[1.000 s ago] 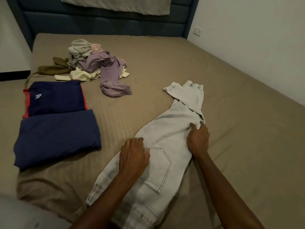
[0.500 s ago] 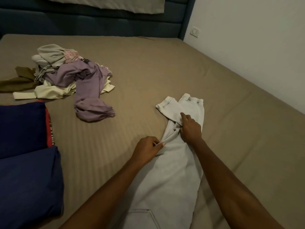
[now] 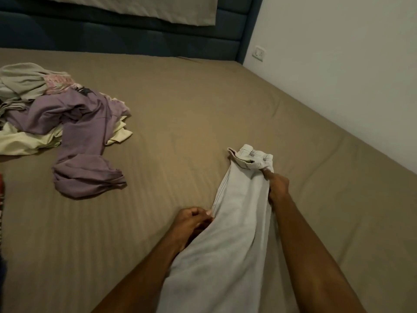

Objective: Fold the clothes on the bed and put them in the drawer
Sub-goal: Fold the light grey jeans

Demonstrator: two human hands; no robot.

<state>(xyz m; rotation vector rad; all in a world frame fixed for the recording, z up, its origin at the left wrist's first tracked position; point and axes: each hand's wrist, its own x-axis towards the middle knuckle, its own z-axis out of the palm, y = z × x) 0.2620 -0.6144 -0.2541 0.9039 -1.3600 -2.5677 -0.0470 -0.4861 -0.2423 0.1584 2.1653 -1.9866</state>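
Note:
Pale grey jeans (image 3: 239, 222) lie lengthwise on the tan bed (image 3: 191, 109), legs pointing away from me. My left hand (image 3: 191, 222) pinches the left edge of the legs about halfway along. My right hand (image 3: 276, 186) grips the right edge close to the leg ends, which are bunched and lifted a little off the sheet. A loose pile of unfolded clothes (image 3: 56, 114), purple, cream and grey, lies at the left of the bed.
A dark blue padded headboard (image 3: 135, 35) with a grey pillow (image 3: 146, 7) runs along the far side. A white wall with a socket (image 3: 258, 53) borders the bed on the right. A sliver of folded red and navy cloth (image 3: 1, 193) shows at the left edge.
Both hands slid from the seat of the jeans up along the legs and took hold of their edges. The crossed leg ends have been drawn together and lifted. My view has turned right.

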